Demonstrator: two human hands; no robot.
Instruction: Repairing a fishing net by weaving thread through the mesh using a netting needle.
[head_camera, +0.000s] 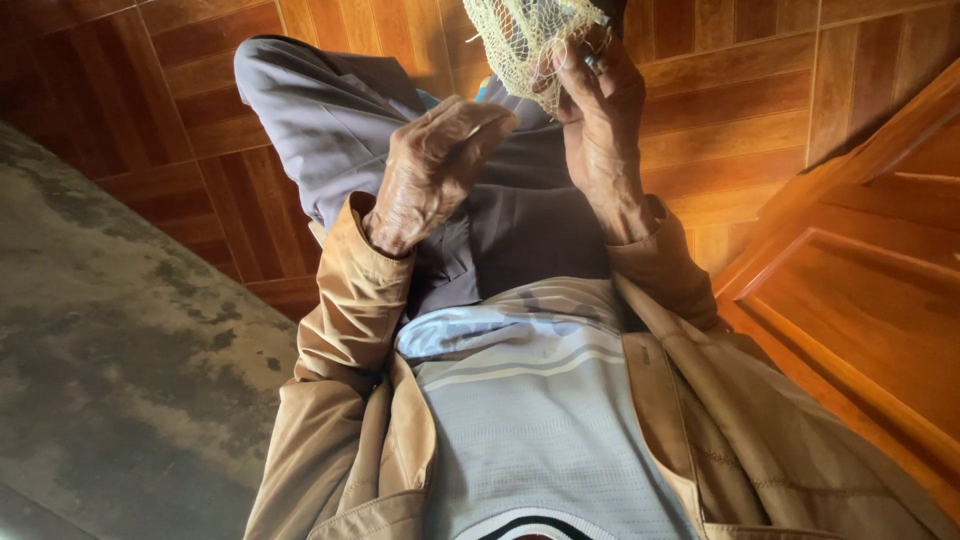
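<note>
A pale yellow mesh net (522, 40) hangs bunched at the top of the view, above my lap. My right hand (603, 135) grips the net's right side, fingers curled into the mesh, and one finger wears a ring. My left hand (432, 168) is just below and left of the net, with its fingertips pinched together near the lower edge of the mesh. Whether a thread or small tool sits in that pinch cannot be made out. Both wrists come out of tan jacket sleeves, and grey trousers (330, 110) lie under the hands.
A reddish wooden parquet floor (200, 80) spreads under my legs. A stained grey concrete surface (110, 350) fills the left side. A wooden panelled door or cabinet (860, 290) stands at the right.
</note>
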